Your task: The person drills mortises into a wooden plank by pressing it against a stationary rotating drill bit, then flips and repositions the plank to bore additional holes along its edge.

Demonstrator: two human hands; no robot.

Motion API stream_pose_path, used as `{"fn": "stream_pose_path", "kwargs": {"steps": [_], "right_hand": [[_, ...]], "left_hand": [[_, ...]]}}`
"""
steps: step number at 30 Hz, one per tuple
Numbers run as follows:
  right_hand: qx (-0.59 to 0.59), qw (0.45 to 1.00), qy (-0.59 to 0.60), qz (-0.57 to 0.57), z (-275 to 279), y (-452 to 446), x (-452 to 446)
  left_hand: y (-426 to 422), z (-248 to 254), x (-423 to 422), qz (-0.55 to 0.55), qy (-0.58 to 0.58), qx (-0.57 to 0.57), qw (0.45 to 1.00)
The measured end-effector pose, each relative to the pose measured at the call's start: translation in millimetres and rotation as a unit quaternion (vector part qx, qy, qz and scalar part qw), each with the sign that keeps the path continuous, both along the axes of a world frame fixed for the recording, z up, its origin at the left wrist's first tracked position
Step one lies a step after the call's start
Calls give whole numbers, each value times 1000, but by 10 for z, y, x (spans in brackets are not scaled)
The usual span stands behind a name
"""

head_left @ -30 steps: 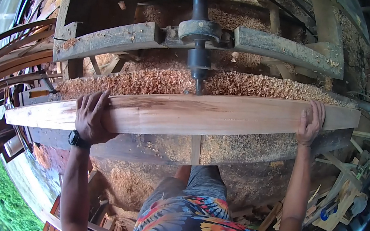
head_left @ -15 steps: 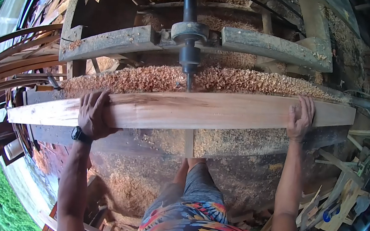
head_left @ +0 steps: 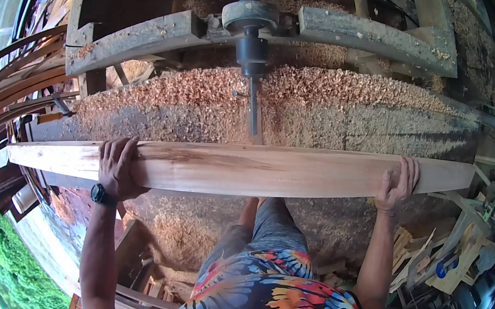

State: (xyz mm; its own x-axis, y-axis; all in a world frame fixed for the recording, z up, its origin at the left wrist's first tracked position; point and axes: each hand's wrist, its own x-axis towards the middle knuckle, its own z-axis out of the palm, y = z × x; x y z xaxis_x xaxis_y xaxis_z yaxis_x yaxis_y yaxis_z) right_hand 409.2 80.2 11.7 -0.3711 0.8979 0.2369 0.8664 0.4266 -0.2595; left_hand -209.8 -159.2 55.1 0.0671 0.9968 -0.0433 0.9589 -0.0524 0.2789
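A long pale wooden plank [head_left: 258, 170] lies crosswise in front of my body, over a bench top [head_left: 170, 119] strewn with shavings. My left hand [head_left: 121, 168] grips the plank left of its middle, fingers over the far edge. Near the plank's right end, my right hand [head_left: 399, 185] is closed on it the same way. Beyond the plank, a drill bit [head_left: 254, 108] on a dark horizontal shaft [head_left: 252, 47] points toward me. Its tip is just off the plank's far edge, and its full length shows.
Heaped wood shavings [head_left: 333, 84] run along the bench behind the plank. A wooden frame beam [head_left: 378, 37] holds the shaft's bearing [head_left: 250, 17]. Curved boards [head_left: 7, 89] stack up at the left, and wood scraps [head_left: 460, 260] lie at the lower right.
The plank, with both hands on it, has moved toward my body, away from the drill. More of the bit and the bench top now shows.
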Motion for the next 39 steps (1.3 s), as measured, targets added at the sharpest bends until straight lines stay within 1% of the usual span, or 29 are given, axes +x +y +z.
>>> {"fn": "stream_pose_path", "kwargs": {"steps": [6, 21, 29, 39], "right_hand": [[-4, 1000, 6, 3, 0, 16, -40], [-6, 1000, -27, 11, 16, 99, -146], [-4, 1000, -20, 7, 6, 113, -182], [-2, 1000, -15, 11, -5, 207, -257]], "left_hand": [[2, -23, -48, 4, 6, -4, 1000], [12, -68, -189, 8, 26, -28, 999], [46, -59, -211, 7, 17, -18, 1000], [116, -51, -260, 13, 33, -26, 999]]}}
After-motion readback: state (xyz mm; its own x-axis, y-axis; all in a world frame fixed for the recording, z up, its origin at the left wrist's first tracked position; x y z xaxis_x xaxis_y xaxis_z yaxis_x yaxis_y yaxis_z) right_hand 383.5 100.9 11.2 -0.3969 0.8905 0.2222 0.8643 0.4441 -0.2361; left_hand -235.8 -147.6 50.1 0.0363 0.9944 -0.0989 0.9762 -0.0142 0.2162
